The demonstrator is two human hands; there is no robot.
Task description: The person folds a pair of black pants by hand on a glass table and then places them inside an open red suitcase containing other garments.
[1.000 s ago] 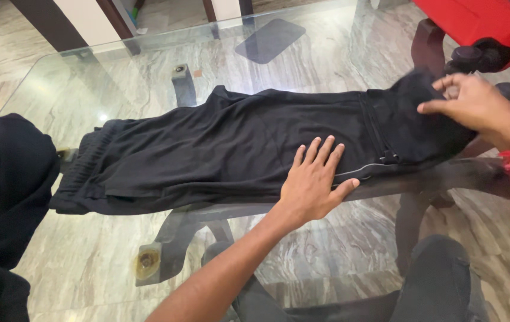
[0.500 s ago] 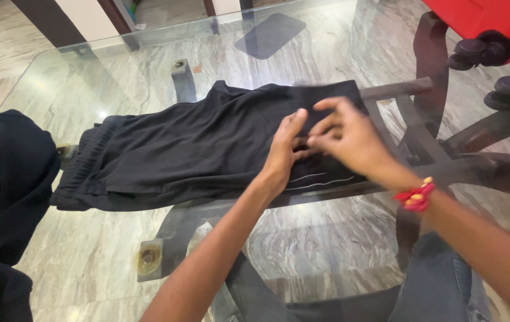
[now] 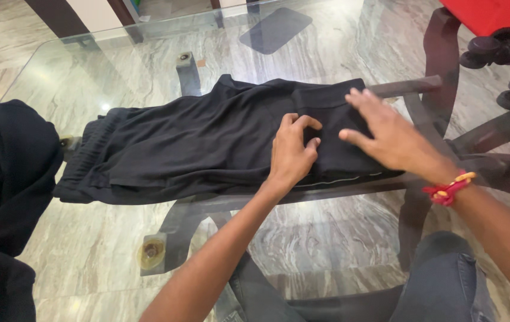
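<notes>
A black garment (image 3: 195, 143) lies stretched along a glass table (image 3: 88, 71), its right end folded back over itself, a thin white line showing at the near edge. My left hand (image 3: 292, 150) rests on the cloth at the fold, fingers curled and pressing down. To its right, my right hand (image 3: 389, 135) lies flat on the folded part with fingers spread; a red and yellow thread band is on its wrist.
Another dark garment (image 3: 2, 197) is heaped at the table's left edge. A red wheeled object (image 3: 496, 24) stands at the far right. Dark table legs (image 3: 428, 95) and marble floor show through the glass. My knee in dark trousers (image 3: 439, 280) is below.
My right hand carried the garment's right end leftwards and folded it over the middle. It now lies flat on the fold, while my left hand has curled at the fold line.
</notes>
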